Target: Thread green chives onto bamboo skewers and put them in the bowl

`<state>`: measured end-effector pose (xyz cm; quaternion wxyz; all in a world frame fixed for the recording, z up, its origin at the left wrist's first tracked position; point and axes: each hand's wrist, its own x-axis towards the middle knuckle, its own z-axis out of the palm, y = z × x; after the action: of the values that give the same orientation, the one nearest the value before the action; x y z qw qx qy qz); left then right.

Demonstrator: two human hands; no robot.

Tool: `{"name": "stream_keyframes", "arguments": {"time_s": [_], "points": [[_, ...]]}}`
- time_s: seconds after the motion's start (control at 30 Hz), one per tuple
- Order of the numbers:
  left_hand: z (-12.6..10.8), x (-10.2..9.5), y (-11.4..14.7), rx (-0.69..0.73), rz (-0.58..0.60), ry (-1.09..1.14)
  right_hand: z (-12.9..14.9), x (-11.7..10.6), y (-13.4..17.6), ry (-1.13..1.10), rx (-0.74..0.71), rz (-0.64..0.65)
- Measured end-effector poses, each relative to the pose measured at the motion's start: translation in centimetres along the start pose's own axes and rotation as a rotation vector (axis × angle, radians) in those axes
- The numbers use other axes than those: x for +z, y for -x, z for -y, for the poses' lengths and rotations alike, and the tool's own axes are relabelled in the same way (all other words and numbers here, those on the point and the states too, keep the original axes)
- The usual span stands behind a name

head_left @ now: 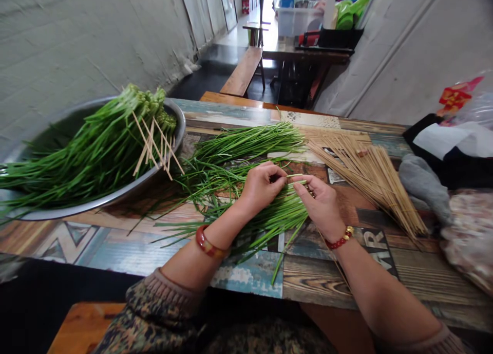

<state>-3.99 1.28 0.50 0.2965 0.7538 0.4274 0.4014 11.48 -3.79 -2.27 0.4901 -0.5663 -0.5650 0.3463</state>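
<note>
Over the middle of the table, my left hand is closed in a pinch around the pale end of a green chive stalk. My right hand meets it from the other side, thumb and finger pinched at the same stalk end. Loose chives lie under both hands, leaves spread to the left. Behind them rests a neater pile of chives. A thin stick, seemingly a bamboo skewer, slants out below my right hand; its upper end is hidden, so I cannot tell whether that hand holds it.
On the left stands a metal basin heaped with chives, several skewers sticking out of them. Many bamboo skewers lie fanned at right, near a grey cloth and a plastic bag. A bench stands beyond the table.
</note>
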Motion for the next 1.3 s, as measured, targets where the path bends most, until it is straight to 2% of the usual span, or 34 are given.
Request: {"name": "stream_keyframes", "arguments": {"time_s": [0.6, 0.87, 0.97, 1.13, 1.3], "points": [[0.4, 0.2, 0.2, 0.122, 0.008, -0.048, 0.7, 0.0, -0.1, 0.071, -0.049, -0.027], [0.6, 0.4, 0.3, 0.19, 0.028, -0.103, -0.2, 0.3, -0.3, 0.055, -0.07, -0.068], [0.5, 0.3, 0.3, 0.177, 0.066, -0.086, -0.6, 0.3, -0.4, 0.063, -0.084, -0.097], [0.1, -0.6, -0.1, 0.094, 0.169, 0.022, -0.4, 0.2, -0.2, 0.057, -0.055, -0.036], [0.3, -0.9, -0.2, 0.047, 0.184, -0.023, -0.3, 0.2, -0.2, 0.031, -0.046, -0.032]]}}
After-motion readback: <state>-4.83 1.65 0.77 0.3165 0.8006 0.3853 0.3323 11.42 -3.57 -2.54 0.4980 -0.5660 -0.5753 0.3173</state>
